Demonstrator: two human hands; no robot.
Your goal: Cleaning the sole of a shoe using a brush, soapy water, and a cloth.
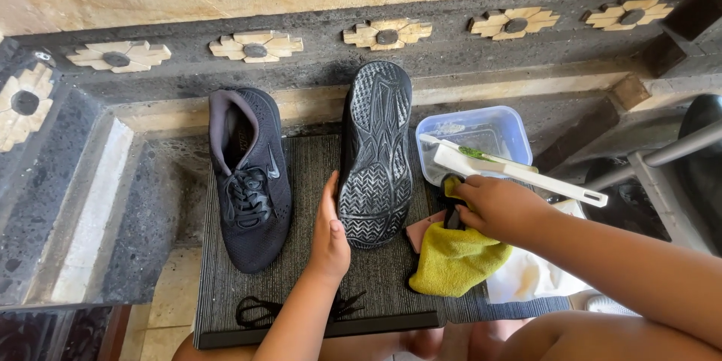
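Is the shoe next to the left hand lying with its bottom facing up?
Yes, the black shoe beside the left hand shows its treaded sole upward.

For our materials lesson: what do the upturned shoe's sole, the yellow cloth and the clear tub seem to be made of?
Upturned shoe's sole: likely rubber, matte black, with moulded tread ridges.
Yellow cloth: probably microfibre or similar soft fabric, fuzzy and crumpled.
Clear tub: seemingly plastic, translucent with a bluish rim.

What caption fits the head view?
Left hand steadies an upturned shoe; right hand grips a yellow cloth.
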